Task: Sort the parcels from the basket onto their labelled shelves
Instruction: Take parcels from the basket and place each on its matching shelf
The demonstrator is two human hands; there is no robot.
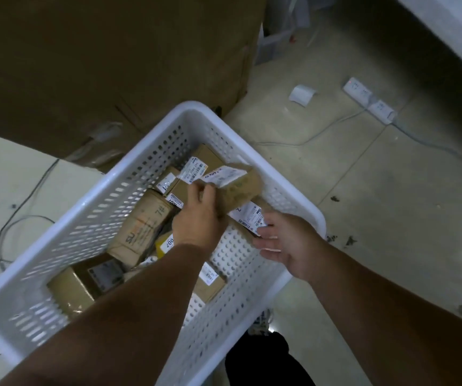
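Two hands are working over the white basket (129, 174) of parcels.

Inside the basket, the left hand (196, 215) is gripping a brown parcel (238, 188) with a white label, holding it tilted above the other boxes near the basket's far right wall. The right hand (280, 240) is reaching over the basket's right rim, its fingers loosely spread and touching a labelled parcel (249, 215) lying just under the raised one. More cardboard parcels are lying across the basket's bottom, among them a long box (143, 224) marked "7#". Beyond the basket's far corner, a large cardboard box (112, 65) is standing on the floor (377, 204), and a power strip (369, 103) is lying well to the right.
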